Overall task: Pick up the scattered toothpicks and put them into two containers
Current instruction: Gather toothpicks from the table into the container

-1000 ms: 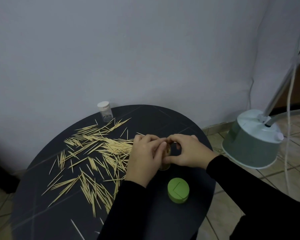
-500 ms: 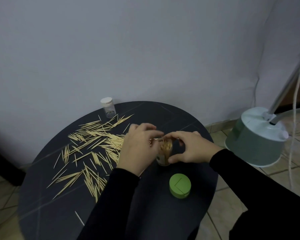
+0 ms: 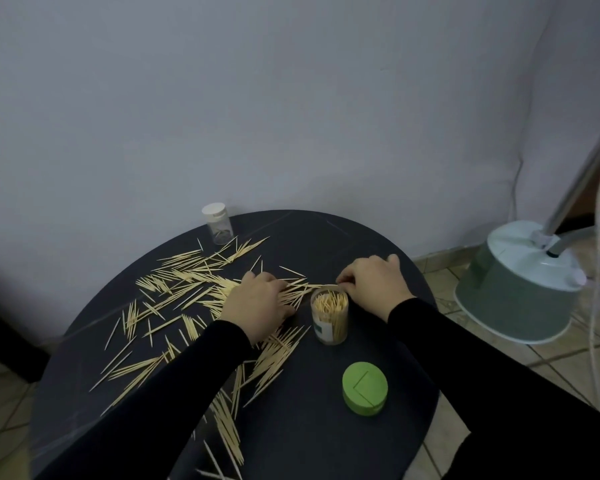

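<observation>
Several toothpicks (image 3: 187,292) lie scattered over the left half of the round black table (image 3: 326,438). An open clear jar (image 3: 329,318), packed with upright toothpicks, stands free right of centre. My left hand (image 3: 257,306) lies on the pile just left of the jar, its fingers curled down around toothpicks. Behind the jar's rim, my right hand (image 3: 373,285) pinches toothpicks lying on the table. A small clear vial with a white cap (image 3: 217,223) stands shut at the table's far edge.
A green round lid (image 3: 364,388) lies on the table in front of the jar. To the right, a pale green appliance base (image 3: 516,289) with a pole and cords stands on the tiled floor. A grey wall is close behind the table.
Both hands have come off the jar. My left hand moved left onto the toothpick pile, and my right hand shifted to the toothpicks behind the jar.
</observation>
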